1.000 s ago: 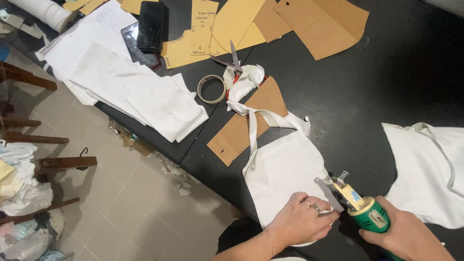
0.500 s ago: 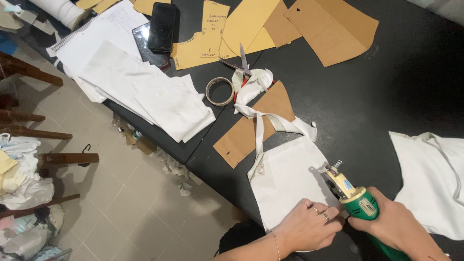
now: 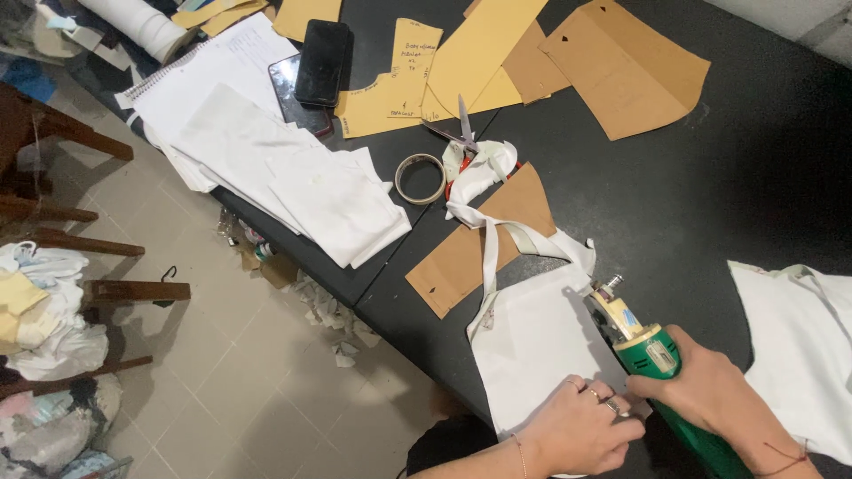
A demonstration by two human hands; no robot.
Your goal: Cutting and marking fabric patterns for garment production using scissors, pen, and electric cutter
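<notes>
Right hand (image 3: 710,395): grip closed around a green electric cutter (image 3: 652,355), its blade end on the white fabric piece (image 3: 541,341).
Left hand (image 3: 577,430): fingers curled, pressing the fabric's near edge flat on the black worktop (image 3: 710,177).
Change: cutter and hands sit slightly farther along the cloth than a second ago; cutting appears under way.
Nearby: brown card pattern (image 3: 470,253), tape roll (image 3: 420,178), scissors (image 3: 461,129).

Scissors (image 3: 463,127), tape roll (image 3: 420,178), phone (image 3: 322,63), cardboard patterns (image 3: 627,67)
</notes>
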